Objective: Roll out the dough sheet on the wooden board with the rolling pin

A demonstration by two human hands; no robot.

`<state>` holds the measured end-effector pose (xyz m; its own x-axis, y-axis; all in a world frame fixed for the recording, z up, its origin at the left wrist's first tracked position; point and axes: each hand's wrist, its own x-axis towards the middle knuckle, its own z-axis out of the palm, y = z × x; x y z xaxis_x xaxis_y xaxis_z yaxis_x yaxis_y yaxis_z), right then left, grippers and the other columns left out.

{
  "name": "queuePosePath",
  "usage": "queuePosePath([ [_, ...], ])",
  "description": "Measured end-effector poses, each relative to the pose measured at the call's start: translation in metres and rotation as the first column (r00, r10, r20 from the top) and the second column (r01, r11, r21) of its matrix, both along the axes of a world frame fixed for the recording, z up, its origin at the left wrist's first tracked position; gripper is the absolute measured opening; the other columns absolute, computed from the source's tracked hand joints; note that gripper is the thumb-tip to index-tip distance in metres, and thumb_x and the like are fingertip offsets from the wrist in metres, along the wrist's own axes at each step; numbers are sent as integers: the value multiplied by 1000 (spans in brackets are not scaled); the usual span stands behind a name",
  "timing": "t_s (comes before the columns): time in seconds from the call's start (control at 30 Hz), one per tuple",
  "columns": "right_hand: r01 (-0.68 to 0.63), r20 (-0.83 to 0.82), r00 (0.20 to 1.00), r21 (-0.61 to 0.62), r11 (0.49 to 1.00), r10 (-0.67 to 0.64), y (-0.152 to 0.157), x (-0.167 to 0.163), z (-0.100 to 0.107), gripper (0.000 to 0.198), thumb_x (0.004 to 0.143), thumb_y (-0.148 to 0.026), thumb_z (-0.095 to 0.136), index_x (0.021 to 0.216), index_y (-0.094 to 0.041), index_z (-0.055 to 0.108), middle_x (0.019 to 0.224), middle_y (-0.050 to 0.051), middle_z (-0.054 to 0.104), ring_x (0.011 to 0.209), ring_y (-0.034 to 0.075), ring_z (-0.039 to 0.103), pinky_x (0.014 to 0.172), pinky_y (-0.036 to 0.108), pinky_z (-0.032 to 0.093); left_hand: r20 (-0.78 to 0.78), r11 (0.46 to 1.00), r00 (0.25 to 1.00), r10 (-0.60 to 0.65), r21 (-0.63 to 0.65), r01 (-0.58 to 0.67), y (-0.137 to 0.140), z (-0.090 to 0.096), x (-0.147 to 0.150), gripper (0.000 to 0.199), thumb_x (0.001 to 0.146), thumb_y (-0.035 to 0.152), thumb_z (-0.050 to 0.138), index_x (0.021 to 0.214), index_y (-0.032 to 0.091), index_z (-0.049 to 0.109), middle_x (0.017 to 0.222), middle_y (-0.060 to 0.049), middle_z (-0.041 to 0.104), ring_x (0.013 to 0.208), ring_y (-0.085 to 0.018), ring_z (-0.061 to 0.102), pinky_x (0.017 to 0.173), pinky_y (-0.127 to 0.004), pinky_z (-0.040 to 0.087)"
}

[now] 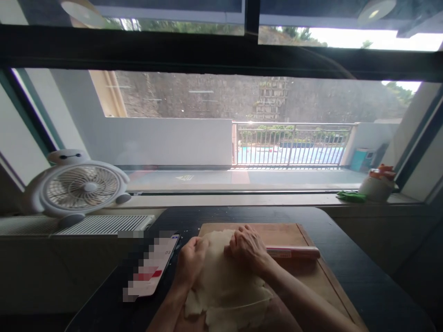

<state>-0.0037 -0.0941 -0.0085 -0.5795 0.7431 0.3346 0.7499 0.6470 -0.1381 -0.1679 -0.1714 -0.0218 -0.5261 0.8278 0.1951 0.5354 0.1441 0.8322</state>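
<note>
A thin, pale sheet of dough (228,281) with ragged edges lies over the left and middle of a wooden board (280,229). At the sheet's upper left edge, my left hand (192,260) is closed with its fingers curled onto the dough. My right hand (249,249) is wrapped over a reddish-brown rolling pin (297,252) lying crosswise. The pin's left end just shows beside my fingers and touches the dough; its labelled right part reaches the board's right side. The fingertips of both hands are partly hidden.
The board rests on a dark table (349,249). A phone (155,267), partly pixelated, lies left of the board. Beyond are a white fan (88,186) on the left and a pale pot (377,186) beside a green item (351,197) on the windowsill.
</note>
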Motion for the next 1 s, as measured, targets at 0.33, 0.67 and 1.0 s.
queuePosePath([
  [0.33,153,31,988,-133,979,-150,41,-24,6,35,88,-35,31,88,-18,61,97,10,57,89,20,48,75,32,34,-45,991,997,59,126,-53,-3,-4,3,27,74,39,46,89,19,56,82,-3,65,75,-18,60,65,-26,46],
  [0.67,95,2,995,-32,995,-95,9,-17,-3,36,90,-36,28,90,-20,60,101,8,55,99,20,43,85,33,28,-33,982,998,51,184,-44,-2,-10,5,31,75,32,47,103,20,53,104,-4,60,98,-19,56,89,-31,41],
  [1.0,125,4,992,-68,990,-125,23,-20,-5,37,90,-37,27,94,-20,59,100,8,55,94,20,45,81,33,30,-16,986,1000,15,169,-12,-2,-6,5,34,76,33,45,105,18,52,104,-6,60,98,-21,56,88,-33,42],
])
